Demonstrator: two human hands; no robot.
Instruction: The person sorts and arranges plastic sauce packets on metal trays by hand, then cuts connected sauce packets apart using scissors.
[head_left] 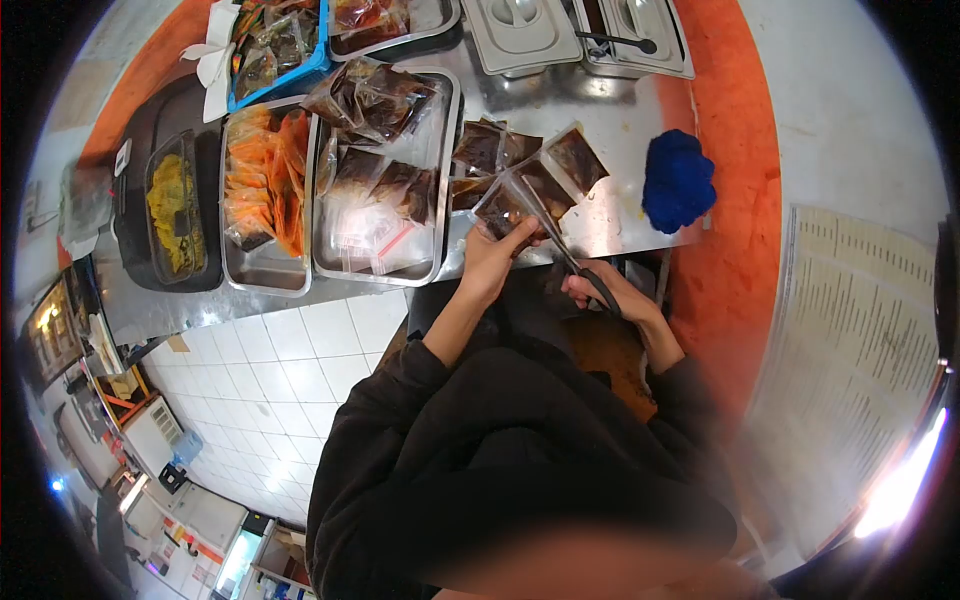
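My left hand (pixel 492 258) grips the near end of a clear plastic sachet (pixel 500 207) filled with dark brown sauce. In my right hand (pixel 612 290) is a pair of scissors (pixel 566 252) with black handles, its blades pointing up and left along the right side of that sachet. Whether the blades touch the plastic I cannot tell. Just beyond, more dark sauce sachets (pixel 578 160) lie on the metal table (pixel 625 110), some joined edge to edge.
To the left stands a metal tray (pixel 447 180) with sauce bags and small clear zip bags. Beside it are a tray of orange packets (pixel 262 185) and a container of yellow food (pixel 178 215). A blue cloth (pixel 678 180) lies at right; lidded metal pans (pixel 520 35) stand behind.
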